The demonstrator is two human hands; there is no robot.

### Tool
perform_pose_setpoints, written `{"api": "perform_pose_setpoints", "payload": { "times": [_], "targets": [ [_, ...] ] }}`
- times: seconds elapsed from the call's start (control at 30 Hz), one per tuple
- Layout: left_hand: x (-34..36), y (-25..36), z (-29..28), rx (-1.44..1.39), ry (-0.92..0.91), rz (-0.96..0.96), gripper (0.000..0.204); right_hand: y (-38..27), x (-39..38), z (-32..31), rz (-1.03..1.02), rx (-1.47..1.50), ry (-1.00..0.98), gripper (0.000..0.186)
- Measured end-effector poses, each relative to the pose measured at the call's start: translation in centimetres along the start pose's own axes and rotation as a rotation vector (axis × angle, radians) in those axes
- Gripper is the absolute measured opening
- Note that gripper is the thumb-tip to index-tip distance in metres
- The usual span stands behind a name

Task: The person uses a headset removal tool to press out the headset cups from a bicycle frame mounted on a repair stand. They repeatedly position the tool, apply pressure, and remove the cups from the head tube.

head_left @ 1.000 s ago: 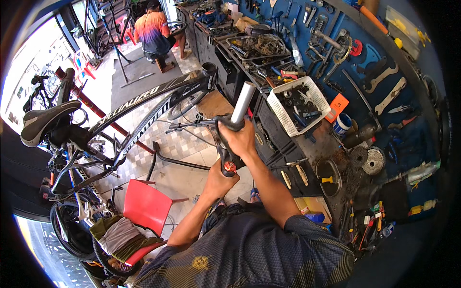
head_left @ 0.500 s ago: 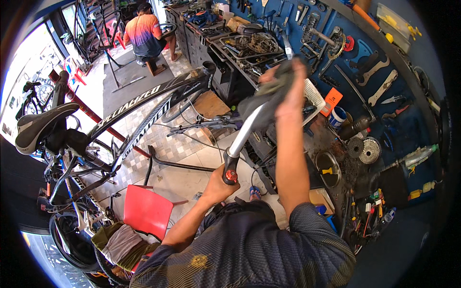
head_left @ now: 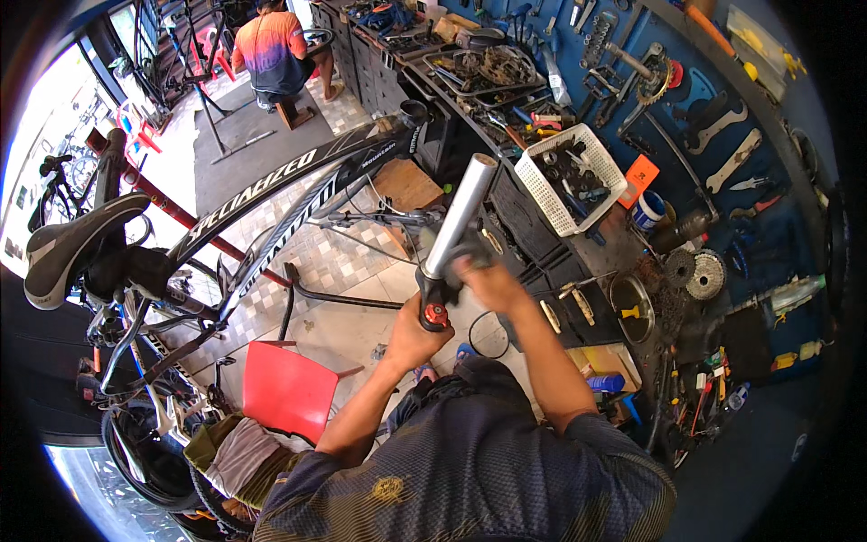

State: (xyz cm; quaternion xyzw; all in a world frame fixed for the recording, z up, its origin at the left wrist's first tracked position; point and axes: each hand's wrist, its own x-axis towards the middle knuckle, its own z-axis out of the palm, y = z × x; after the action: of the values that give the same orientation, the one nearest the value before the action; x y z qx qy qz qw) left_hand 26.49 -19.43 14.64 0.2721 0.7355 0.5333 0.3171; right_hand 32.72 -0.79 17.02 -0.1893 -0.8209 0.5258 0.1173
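Note:
A bicycle suspension fork (head_left: 462, 208) is held in front of me, its bare silver steerer tube slanting up and away. Its crown, with a red adjuster cap (head_left: 435, 314) facing me, sits in my left hand (head_left: 415, 338), whose fingers wrap round it. Beside the tube's lower end is my right hand (head_left: 493, 285), closed on a dark cloth rag (head_left: 466, 251). The rag lies against the tube just above the crown and is blurred by motion. The rest of the fork, below the crown, is hidden.
A black bicycle frame (head_left: 262, 184) with saddle stands at left, near a red chair (head_left: 287, 388) bearing folded cloths. On the right, a workbench holds a white basket (head_left: 547, 204) of parts and a metal bowl (head_left: 645, 316). Tools hang behind. Another person (head_left: 271, 50) crouches far off.
My right hand and the rag have slid down the steerer tube from its top end to near the crown, baring the upper tube. My left hand keeps its hold.

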Motion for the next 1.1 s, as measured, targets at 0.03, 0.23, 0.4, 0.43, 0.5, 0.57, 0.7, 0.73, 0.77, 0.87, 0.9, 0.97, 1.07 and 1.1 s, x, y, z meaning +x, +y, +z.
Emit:
{"api": "perform_pose_setpoints", "payload": {
  "times": [0.03, 0.23, 0.4, 0.43, 0.5, 0.57, 0.7, 0.73, 0.77, 0.87, 0.9, 0.97, 1.07, 1.1],
  "targets": [
    [-0.1, 0.3, 0.1, 0.031, 0.014, 0.038, 0.038, -0.2, 0.4, 1.8, -0.153, 0.155, -0.049, 0.048],
    [-0.3, 1.5, -2.5, 0.059, -0.128, 0.07, 0.04, 0.2, 2.7, -0.6, -0.468, 0.012, -0.222, 0.055],
    [-0.2, 3.0, -4.2, -0.091, -0.328, -0.013, 0.041, -0.6, 6.1, -6.6, -0.666, -0.166, -0.579, 0.067],
    [0.1, 3.5, -4.3, -0.002, -0.342, 0.021, 0.042, -0.8, 6.9, -6.9, -0.601, -0.157, -0.623, 0.066],
    [1.0, 4.5, -4.5, 0.215, -0.37, 0.061, 0.044, -1.4, 8.3, -7.7, -0.545, 0.031, -0.791, 0.059],
    [2.2, 5.4, -4.9, 0.181, -0.483, 0.089, 0.044, -1.8, 10.4, -7.5, -0.583, 0.266, -1.097, 0.047],
    [4.0, 6.9, -4.1, 0.104, -0.54, 0.065, 0.044, -2.0, 13.4, -9.4, -0.759, 0.051, -1.256, 0.047],
    [4.5, 7.2, -3.7, 0.108, -0.504, 0.039, 0.044, -2.0, 14.4, -9.8, -0.888, -0.051, -1.156, 0.048],
    [5.0, 7.5, -3.2, 0.13, -0.473, -0.014, 0.045, -1.8, 15.3, -10.2, -1.013, -0.151, -1.05, 0.049],
    [6.1, 8.5, -1.4, 0.063, -0.325, -0.069, 0.046, -0.5, 17.2, -12.0, -1.049, -0.174, -0.856, 0.052],
    [6.4, 8.9, -0.8, 0.087, -0.282, -0.087, 0.046, 0.2, 17.6, -12.3, -1.06, -0.135, -0.798, 0.051],
    [6.9, 9.6, 0.2, 0.082, -0.227, -0.158, 0.043, 2.0, 18.1, -12.7, -1.033, -0.106, -0.702, 0.05],
    [7.5, 10.5, 2.0, 0.079, -0.099, -0.206, 0.041, 4.7, 18.1, -12.3, -0.797, 0.081, -0.549, 0.051],
    [7.6, 10.7, 2.6, 0.096, -0.055, -0.216, 0.04, 5.4, 18.0, -12.1, -0.737, 0.195, -0.489, 0.05]
  ]
}}
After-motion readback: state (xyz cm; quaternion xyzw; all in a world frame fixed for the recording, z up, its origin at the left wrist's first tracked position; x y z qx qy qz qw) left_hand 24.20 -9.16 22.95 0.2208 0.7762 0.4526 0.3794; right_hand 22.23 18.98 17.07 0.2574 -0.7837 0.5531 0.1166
